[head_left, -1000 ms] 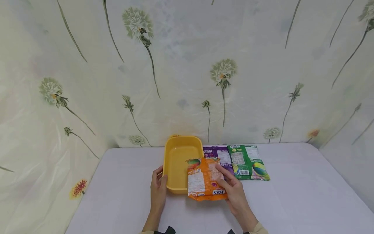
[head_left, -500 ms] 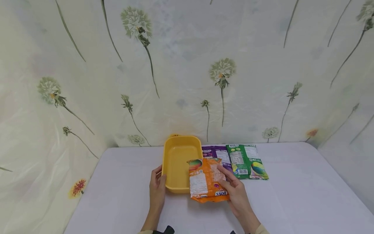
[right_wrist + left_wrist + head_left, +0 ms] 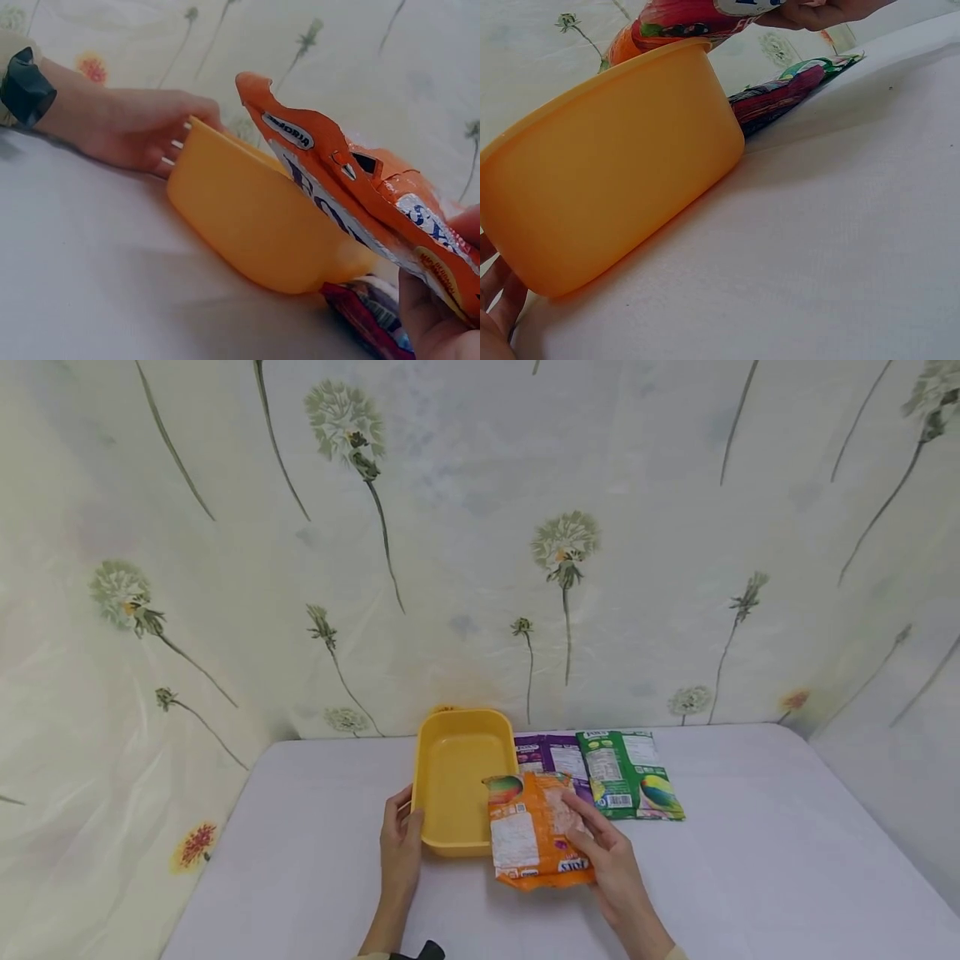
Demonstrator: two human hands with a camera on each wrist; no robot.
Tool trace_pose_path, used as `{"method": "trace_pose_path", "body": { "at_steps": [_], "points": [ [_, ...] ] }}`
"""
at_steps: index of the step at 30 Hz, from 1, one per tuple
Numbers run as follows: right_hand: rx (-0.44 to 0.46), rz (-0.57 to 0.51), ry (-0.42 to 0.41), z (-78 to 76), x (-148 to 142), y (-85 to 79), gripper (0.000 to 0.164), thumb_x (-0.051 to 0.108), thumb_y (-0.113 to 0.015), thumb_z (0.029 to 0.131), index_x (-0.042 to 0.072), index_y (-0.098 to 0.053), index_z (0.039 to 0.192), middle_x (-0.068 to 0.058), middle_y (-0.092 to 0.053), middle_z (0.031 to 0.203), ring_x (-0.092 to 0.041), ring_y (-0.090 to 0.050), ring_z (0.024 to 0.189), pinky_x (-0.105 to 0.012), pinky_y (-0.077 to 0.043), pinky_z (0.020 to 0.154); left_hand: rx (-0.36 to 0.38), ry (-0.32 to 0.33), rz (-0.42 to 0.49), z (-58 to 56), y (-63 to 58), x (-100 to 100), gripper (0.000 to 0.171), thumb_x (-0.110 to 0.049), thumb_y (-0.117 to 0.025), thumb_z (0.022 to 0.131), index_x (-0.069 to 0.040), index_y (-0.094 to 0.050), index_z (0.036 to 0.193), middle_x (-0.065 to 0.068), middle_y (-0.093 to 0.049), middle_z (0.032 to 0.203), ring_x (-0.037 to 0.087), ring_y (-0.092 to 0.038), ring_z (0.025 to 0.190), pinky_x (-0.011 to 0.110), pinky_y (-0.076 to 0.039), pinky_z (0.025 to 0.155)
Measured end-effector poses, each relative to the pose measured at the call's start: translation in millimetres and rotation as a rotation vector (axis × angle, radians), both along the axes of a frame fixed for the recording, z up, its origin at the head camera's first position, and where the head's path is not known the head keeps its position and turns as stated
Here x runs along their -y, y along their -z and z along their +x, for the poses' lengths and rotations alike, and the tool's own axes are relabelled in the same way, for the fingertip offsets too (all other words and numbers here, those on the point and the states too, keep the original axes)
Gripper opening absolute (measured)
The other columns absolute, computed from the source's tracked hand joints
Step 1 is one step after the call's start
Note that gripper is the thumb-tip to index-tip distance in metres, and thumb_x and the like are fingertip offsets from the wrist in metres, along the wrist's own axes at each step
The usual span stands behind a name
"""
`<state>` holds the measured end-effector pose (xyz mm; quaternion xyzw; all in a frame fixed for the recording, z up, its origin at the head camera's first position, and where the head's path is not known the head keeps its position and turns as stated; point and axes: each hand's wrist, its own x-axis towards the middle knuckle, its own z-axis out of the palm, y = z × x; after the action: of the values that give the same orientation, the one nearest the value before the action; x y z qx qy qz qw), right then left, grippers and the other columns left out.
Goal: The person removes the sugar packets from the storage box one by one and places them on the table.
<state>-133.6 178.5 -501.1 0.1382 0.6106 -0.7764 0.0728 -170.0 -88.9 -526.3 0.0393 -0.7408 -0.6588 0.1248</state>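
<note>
A yellow plastic tub (image 3: 426, 752) stands on the white table. My left hand (image 3: 400, 843) rests against the outside of its left wall, the fingers touching the side near the front corner. My right hand (image 3: 611, 868) pinches the right edge of an orange bag of candy (image 3: 540, 827), thumb on top. The bag is raised, tilted, over the tub's near right corner. In the right wrist view the bag (image 3: 360, 187) shows its printed end seam, and the left hand (image 3: 157, 127) is beyond the tub's rim.
Behind the orange bag lies a purple candy bag (image 3: 566, 757), partly hidden, to the right of the tub. A green candy bag (image 3: 630, 774) lies flat next to it. A flower-printed sheet (image 3: 465, 568) rises behind the table's back edge.
My right hand has drawn the orange bag slightly toward me and to the right, uncovering more of the tub. The left hand has stayed at the tub's side.
</note>
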Motion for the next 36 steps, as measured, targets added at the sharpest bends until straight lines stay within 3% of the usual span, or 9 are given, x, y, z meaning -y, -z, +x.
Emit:
{"method": "trace_pose_path", "body": {
  "at_steps": [8,13,20,36],
  "points": [
    [0.010,0.042,0.018,3.1,-6.6,4.2,0.050,0.021,-0.059,0.092,0.031,-0.046,0.139,0.010,-0.029,0.153,-0.018,-0.030,0.139,-0.021,-0.047,0.096,-0.004,0.012,0.020,-0.8,0.5,0.6,0.037,-0.006,-0.048,0.095,-0.006,-0.048,0.132,0.011,-0.052,0.135,0.025,-0.053,0.123,0.006,-0.042,0.089],
    [0.021,0.027,0.029,5.4,-12.2,6.2,0.052,0.021,-0.060,0.090,0.030,-0.046,0.139,0.011,-0.031,0.153,-0.015,-0.028,0.139,-0.020,-0.047,0.096,0.007,0.008,0.015,-0.6,-0.3,0.6,0.037,-0.008,-0.048,0.095,-0.009,-0.048,0.132,0.006,-0.053,0.134,0.020,-0.054,0.121,0.008,-0.043,0.090],
    [0.027,0.017,0.031,8.5,-18.5,8.4,0.052,0.021,-0.060,0.091,0.031,-0.045,0.139,0.012,-0.031,0.152,-0.013,-0.027,0.139,-0.020,-0.047,0.097,0.011,0.025,0.022,-0.2,0.0,1.4,0.037,-0.008,-0.047,0.096,-0.007,-0.047,0.133,0.009,-0.051,0.137,0.024,-0.052,0.124,0.008,-0.042,0.090],
    [0.032,0.011,0.053,11.9,-28.8,11.8,0.051,0.019,-0.056,0.094,0.030,-0.041,0.142,0.011,-0.031,0.153,-0.013,-0.027,0.140,-0.019,-0.046,0.096,0.015,0.019,-0.004,0.5,-1.8,1.1,0.036,-0.010,-0.047,0.096,-0.009,-0.047,0.132,0.005,-0.051,0.136,0.019,-0.052,0.123,0.007,-0.042,0.090]
  ]
}}
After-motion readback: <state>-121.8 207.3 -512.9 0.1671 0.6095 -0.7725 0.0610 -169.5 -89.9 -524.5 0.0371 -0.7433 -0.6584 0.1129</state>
